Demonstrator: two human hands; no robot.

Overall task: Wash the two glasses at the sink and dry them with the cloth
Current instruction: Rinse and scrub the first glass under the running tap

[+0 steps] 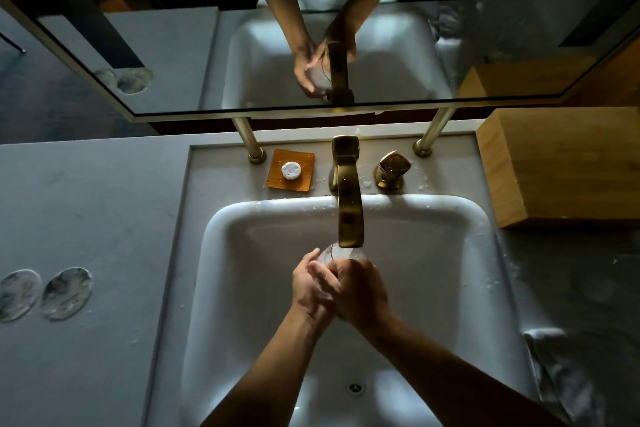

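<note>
Only one view, the head camera, looking down at the basin.

Glass: a clear glass (341, 255) sits under the spout of the brass tap (349, 204), over the white sink (460, 253); only its rim and upper wall show, the rest is hidden behind both hands.
Right hand: the right hand (362, 291) is curled round the glass from the right side, knuckles up; its fingertips are out of sight behind the glass.
Left hand: the left hand (313, 284) lies against the glass from the left, fingers fairly straight and pressed along the wall and over the right hand's fingers (how firmly it presses cannot be told).
Water: a stream from the spout is hard to make out in the dim light; I cannot tell whether it runs.
Second glass: not made out in this view.
Cloth: a grey cloth (557, 374) lies on the counter at the sink's right edge, partly cut off by the right forearm and blending into the dark surface.
Soap dish: an amber soap dish (277, 180) behind the basin, left of the tap, holds a small round white soap (291, 170).
Tap handle: a brass tap handle (393, 168) stands right of the tap, with droplets around it.
Coasters: two round coasters (65, 293) lie on the counter to the left, the outer one cut by the frame edge.
Wooden block: a wooden block (561, 166) stands at the far right.
Mirror: the mirror (173, 45) repeats the hands and tap, blurred.
</note>
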